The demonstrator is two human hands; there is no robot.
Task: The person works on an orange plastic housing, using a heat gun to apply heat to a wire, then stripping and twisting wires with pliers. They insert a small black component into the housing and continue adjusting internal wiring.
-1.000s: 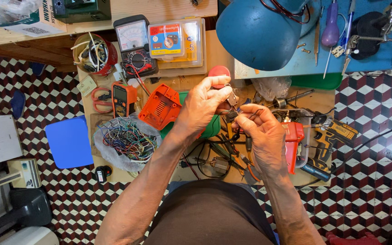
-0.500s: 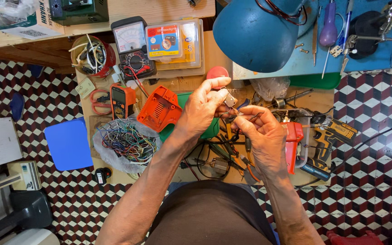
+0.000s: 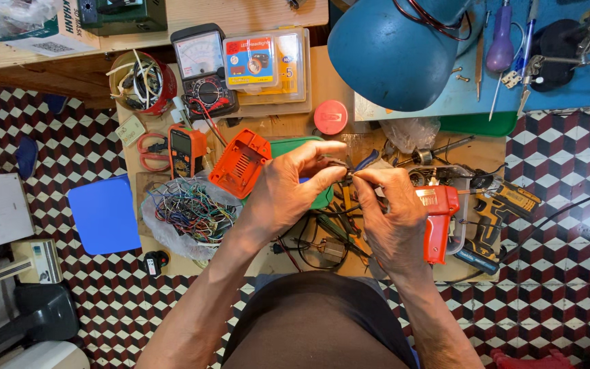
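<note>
Above the cluttered wooden bench (image 3: 308, 82), both hands met over a small dark part (image 3: 345, 172), too small to make out clearly (perhaps a bit of wire or a component). The left hand (image 3: 285, 195) pinched it between thumb and forefinger, the other fingers spread loosely; the right hand (image 3: 394, 219) closed its fingertips on the same piece from the opposite side. The part lay between the two grips, its long axis seemingly running left to right, equally near both hands. Just right of the right hand lay a red soldering gun (image 3: 437, 222); left of the left hand sat an orange plastic case (image 3: 240, 164) and a bag of tangled wires (image 3: 189, 212). A blue lamp (image 3: 397, 48) hung beyond the hands.
</note>
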